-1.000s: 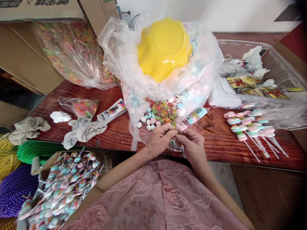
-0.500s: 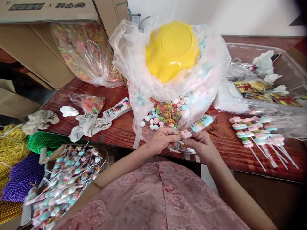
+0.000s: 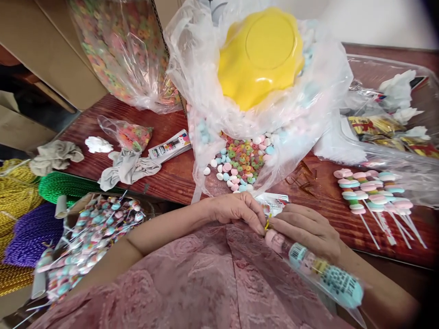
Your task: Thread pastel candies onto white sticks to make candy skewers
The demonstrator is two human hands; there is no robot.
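Note:
A wrapped marshmallow candy skewer (image 3: 318, 269) in a clear printed bag slants down to the right against my right hand and wrist. A gold twist tie (image 3: 268, 221) sits around the gathered end of its bag. My left hand (image 3: 240, 211) is closed, thumb and fingertips pinching at the tie. On the other side my right hand (image 3: 307, 228) is closed too, its fingertips at the same gathered end; its thumb is hidden. Printed empty bags (image 3: 272, 203) lie just behind the hands. More gold twist ties (image 3: 303, 180) are scattered on the table (image 3: 322, 205).
Behind stands an open plastic bag of marshmallows and gummy rings (image 3: 240, 160), topped by a yellow dish (image 3: 260, 55). Unwrapped skewers (image 3: 373, 189) lie right, before a clear tray (image 3: 380, 155). Lower left, a box holds wrapped skewers (image 3: 96, 246). Grey cloths (image 3: 128, 169) lie left.
Both hands have come down toward my body. The wrapped skewer has swung from pointing up and right to pointing down and right. My head view has shifted slightly.

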